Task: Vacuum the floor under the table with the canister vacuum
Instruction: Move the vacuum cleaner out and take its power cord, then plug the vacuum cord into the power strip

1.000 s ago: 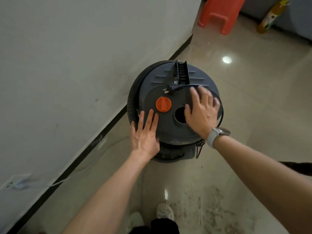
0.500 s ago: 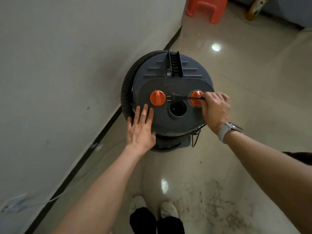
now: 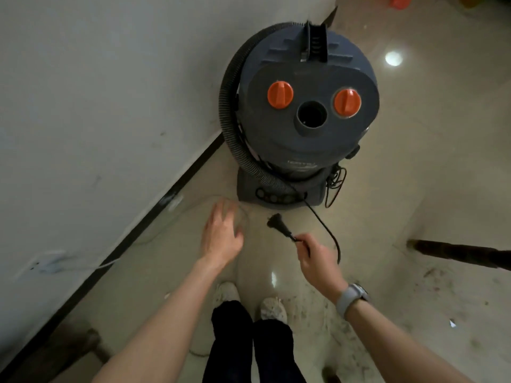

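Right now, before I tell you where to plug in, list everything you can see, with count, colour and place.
Canister vacuum: one, dark grey, on the floor by the wall.
Knobs: two, orange, on the vacuum's top, either side of a round port.
Hose: one, black ribbed, wrapped round the vacuum's left side.
Plug: one, black, on its cord, in the air ahead of the vacuum.
Wall socket: one, white, low on the wall at left; something pale is plugged in.
Stool: one, red, top edge, mostly cut off.
Shoes: two, white, bottom centre.
Watch: one, grey band, right wrist.
Left hand: open, over the floor.
Right hand: pinches the cord just behind the plug.
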`<action>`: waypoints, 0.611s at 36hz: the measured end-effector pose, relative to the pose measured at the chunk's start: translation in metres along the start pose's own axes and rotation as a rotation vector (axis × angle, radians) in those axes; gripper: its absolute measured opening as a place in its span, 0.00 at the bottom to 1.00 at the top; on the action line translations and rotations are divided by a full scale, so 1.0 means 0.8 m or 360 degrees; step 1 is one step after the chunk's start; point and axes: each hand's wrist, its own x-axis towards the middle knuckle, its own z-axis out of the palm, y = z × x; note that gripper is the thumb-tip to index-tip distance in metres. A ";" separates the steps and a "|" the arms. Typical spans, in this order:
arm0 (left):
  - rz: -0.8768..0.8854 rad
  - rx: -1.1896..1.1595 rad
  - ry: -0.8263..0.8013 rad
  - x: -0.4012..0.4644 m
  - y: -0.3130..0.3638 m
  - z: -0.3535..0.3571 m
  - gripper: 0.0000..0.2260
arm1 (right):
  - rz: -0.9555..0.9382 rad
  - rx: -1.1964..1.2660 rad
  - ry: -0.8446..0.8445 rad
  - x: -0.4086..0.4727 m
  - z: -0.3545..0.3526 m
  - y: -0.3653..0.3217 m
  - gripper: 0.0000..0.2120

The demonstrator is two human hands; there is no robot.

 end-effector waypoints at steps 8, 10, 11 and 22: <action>-0.0606 -0.0376 -0.0038 -0.137 -0.118 0.080 0.22 | -0.0113 -0.0031 -0.0547 -0.040 0.125 -0.010 0.16; -0.0732 -0.0411 -0.0006 -0.160 -0.149 0.091 0.21 | -0.0167 -0.0086 -0.0667 -0.052 0.157 -0.013 0.16; -0.0803 -0.0438 0.0008 -0.169 -0.165 0.097 0.20 | -0.0175 -0.0076 -0.0724 -0.057 0.173 -0.015 0.15; -0.1273 -0.0763 0.0105 -0.245 -0.371 0.216 0.20 | -0.0176 0.0208 -0.1058 -0.083 0.401 -0.019 0.13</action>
